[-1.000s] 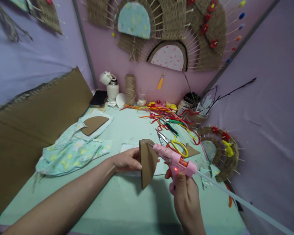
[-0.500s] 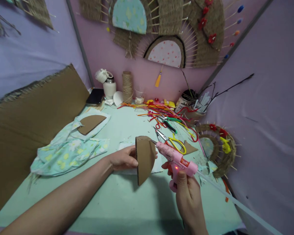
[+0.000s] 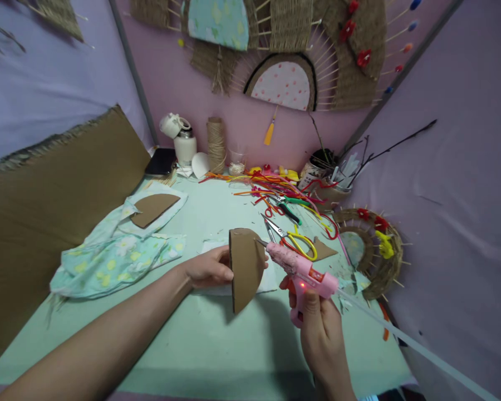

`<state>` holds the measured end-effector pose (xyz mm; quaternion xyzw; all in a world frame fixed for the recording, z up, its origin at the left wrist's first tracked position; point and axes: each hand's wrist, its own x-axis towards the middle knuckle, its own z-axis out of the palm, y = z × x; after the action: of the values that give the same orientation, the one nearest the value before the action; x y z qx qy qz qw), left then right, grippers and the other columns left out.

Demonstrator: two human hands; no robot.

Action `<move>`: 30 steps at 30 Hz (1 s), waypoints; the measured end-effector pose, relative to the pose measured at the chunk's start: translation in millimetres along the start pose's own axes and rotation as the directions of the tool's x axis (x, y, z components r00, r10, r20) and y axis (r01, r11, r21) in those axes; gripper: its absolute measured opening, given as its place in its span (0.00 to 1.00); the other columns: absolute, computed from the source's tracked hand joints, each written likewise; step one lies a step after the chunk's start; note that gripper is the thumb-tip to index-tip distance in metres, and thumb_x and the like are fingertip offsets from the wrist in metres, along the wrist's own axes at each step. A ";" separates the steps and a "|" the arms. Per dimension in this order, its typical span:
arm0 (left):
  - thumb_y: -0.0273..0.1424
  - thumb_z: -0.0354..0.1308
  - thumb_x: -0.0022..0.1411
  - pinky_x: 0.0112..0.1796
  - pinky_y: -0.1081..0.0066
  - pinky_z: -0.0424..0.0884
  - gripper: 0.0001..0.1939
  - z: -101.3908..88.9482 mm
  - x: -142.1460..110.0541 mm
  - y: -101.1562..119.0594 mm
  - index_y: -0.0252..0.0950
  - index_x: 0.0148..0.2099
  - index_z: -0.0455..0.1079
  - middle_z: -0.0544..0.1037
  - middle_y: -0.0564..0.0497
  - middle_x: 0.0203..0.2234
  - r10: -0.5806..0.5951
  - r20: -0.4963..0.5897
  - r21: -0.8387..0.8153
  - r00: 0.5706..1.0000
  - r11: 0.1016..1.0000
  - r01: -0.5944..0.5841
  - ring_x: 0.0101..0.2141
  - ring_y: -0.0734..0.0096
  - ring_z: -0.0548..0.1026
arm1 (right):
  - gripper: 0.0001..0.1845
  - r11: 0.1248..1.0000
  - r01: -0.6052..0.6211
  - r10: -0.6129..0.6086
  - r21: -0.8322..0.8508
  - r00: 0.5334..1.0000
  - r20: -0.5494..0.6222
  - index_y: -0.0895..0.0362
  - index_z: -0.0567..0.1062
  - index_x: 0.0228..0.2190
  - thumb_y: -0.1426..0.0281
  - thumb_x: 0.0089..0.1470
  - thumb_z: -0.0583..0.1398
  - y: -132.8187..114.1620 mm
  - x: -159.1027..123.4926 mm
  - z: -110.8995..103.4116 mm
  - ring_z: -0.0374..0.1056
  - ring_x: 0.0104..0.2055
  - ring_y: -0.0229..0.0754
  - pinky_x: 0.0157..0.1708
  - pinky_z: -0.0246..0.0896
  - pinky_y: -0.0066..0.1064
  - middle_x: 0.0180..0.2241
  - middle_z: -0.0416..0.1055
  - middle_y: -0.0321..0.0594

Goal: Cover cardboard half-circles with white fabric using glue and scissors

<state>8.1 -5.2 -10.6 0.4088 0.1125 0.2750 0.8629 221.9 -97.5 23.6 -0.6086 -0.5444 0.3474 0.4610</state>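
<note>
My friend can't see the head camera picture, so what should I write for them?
A person's right hand holds a pink glue gun, its nozzle near a half-round brown cardboard piece gripped in the left hand. On the pale green table beyond lie yellow-handled metal scissors; woven brown half-circle decorations hang on the pink wall.

Two hands [image 3: 209, 269] [image 3: 322, 334], one glue gun [image 3: 303, 272], one twine spool [image 3: 216, 145]

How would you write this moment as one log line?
Left hand: holds cardboard piece | Right hand: grips pink glue gun, tip by cardboard, contact unclear | Nearby: scissors, patterned cloth
</note>
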 end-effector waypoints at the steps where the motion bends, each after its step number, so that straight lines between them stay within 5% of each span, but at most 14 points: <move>1: 0.32 0.69 0.45 0.51 0.59 0.62 0.36 0.4 -0.1 0.3 0.35 0.58 0.66 0.70 0.39 0.55 0.000 -0.008 0.002 1.000 1.000 0.000 0.52 0.54 0.69 | 0.32 1.000 0.009 -0.009 -0.008 1.000 -0.005 0.61 0.76 0.34 0.47 0.59 0.47 -0.6 0.3 -0.1 0.59 0.20 0.37 0.18 0.55 0.27 0.22 0.69 0.40; 15: 0.32 0.69 0.45 0.52 0.58 0.61 0.39 -2.8 -1.4 -0.3 0.35 0.60 0.64 0.69 0.37 0.56 0.042 -0.021 -0.026 0.999 0.999 -0.042 0.54 0.51 0.67 | 0.30 0.998 -0.017 0.011 -0.059 0.995 -0.097 0.59 0.72 0.27 0.47 0.59 0.47 9.2 -3.2 -1.5 0.58 0.16 0.37 0.15 0.51 0.27 0.15 0.61 0.34; 30: 0.27 0.67 0.45 0.47 0.63 0.66 0.34 -9.0 -2.6 -1.5 0.36 0.57 0.68 0.74 0.42 0.51 0.071 -0.092 -0.110 0.993 0.991 -0.081 0.48 0.57 0.73 | 0.28 0.988 0.011 -0.022 -0.157 0.997 -0.069 0.57 0.70 0.24 0.48 0.59 0.47 18.9 -4.4 -5.4 0.58 0.16 0.38 0.16 0.51 0.28 0.15 0.61 0.34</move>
<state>2.8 -1.6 -17.6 0.3503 0.1190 0.3313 0.8680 232.7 -102.5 7.3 -0.6504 -0.5583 0.2781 0.4335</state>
